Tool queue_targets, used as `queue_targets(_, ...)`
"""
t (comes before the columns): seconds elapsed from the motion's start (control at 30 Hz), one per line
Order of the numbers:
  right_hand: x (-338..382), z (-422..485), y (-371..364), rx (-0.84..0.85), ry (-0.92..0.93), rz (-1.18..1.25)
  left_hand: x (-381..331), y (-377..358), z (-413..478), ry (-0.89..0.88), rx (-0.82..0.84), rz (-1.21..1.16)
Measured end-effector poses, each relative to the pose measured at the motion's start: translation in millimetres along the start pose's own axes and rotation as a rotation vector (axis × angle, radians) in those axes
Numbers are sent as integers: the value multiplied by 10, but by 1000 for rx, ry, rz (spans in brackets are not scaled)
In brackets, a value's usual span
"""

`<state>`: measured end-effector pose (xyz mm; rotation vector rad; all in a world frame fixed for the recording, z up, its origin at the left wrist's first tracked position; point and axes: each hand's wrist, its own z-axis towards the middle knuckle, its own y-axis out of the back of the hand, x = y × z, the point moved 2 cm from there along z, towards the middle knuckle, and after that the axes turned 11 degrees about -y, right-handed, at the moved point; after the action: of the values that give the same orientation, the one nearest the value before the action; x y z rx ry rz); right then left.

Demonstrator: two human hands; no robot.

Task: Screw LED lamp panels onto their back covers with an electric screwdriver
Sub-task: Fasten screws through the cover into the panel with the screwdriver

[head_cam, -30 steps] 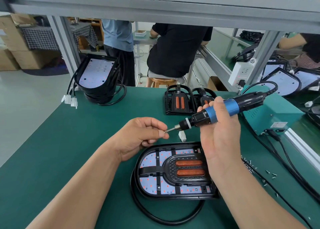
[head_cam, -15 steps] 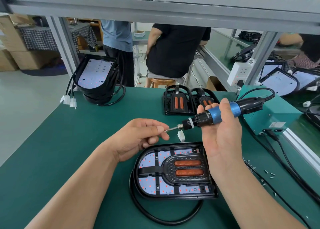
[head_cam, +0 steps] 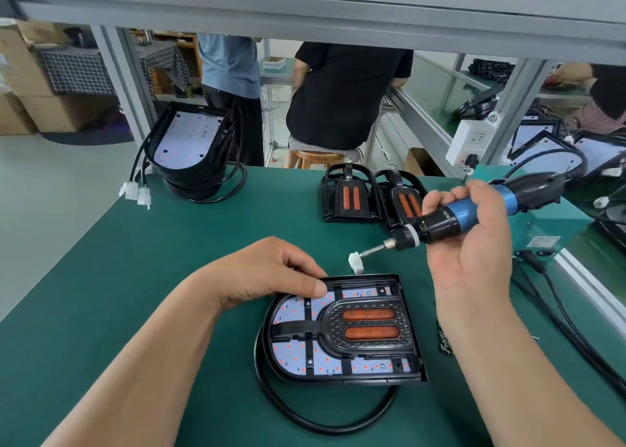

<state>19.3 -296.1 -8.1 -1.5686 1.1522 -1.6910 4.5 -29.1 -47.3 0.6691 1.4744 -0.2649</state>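
Note:
A black LED lamp [head_cam: 371, 346], with a white LED panel and two orange strips inside its cover, lies flat on the green mat close to me. My left hand [head_cam: 267, 274] holds its far left rim, thumb on the panel and fingers bent over the edge. My right hand [head_cam: 474, 260] grips the blue and black electric screwdriver [head_cam: 457, 214] above and right of the lamp. The bit points down-left at a white connector [head_cam: 355, 263] just behind the lamp and is clear of the panel.
A stack of lamps [head_cam: 189, 148] with cables and white plugs stands at the back left. Two black covers [head_cam: 349, 196] lie behind. A teal power box [head_cam: 548, 223] and cords sit at the right. Loose screws [head_cam: 445, 343] lie right of the lamp, whose cable [head_cam: 305, 412] loops in front.
My left hand has left the screwdriver bit and dropped onto the lamp's far left rim. The screwdriver has stayed in my right hand, its bit now tipped lower.

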Motion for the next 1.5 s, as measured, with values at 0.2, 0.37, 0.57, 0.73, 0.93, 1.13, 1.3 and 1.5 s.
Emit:
queue_targets(0.2, 131, -58, -81, 121, 10, -8, 33, 48, 8, -43, -100, 63)
queue_targets(0.37, 154, -68, -90, 215, -26, -67, 85, 162, -10, -79, -199, 89)
queue_targets(0.57, 208, -89, -112, 359, -34, -219, 159, 256, -18, -96, -273, 116)
queue_targets(0.73, 248, -122, -136, 458, -33, -308, 191, 264, 2, -97, -280, 130)
queue_targets(0.93, 224, -145, -143, 546, -96, -353, 212, 263, 19, -89, -274, 107)
queue_targets(1.13, 153, -160, -167, 605, -149, -400, 225, 263, 14, -79, -262, 110)
queue_targets(1.3, 101, -176, -165, 610, -164, -416, 214, 258, 10, -78, -263, 106)
queue_targets(1.5, 81, -183, -161, 646, -174, -449, 196, 247, 10, -80, -267, 100)
